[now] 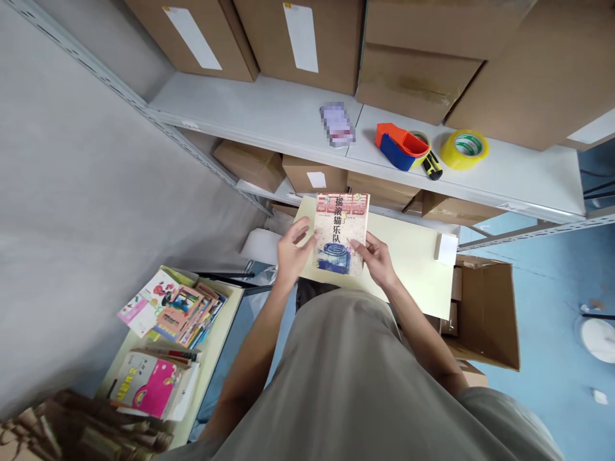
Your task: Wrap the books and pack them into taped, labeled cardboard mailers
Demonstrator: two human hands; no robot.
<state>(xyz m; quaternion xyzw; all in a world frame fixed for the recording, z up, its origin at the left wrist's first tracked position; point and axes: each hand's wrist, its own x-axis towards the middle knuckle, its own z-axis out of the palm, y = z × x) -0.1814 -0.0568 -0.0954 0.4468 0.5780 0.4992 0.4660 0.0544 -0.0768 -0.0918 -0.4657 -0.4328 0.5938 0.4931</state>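
**Book held in both hands over table**

Left hand grips book at its left edge, thumb on cover; right hand grips btm-right edge. Book sits btwn hands, above pale table, cover up. Tape dispenser on far shelf.

The person wears a loose grey-olive shirt, with both forearms bare.
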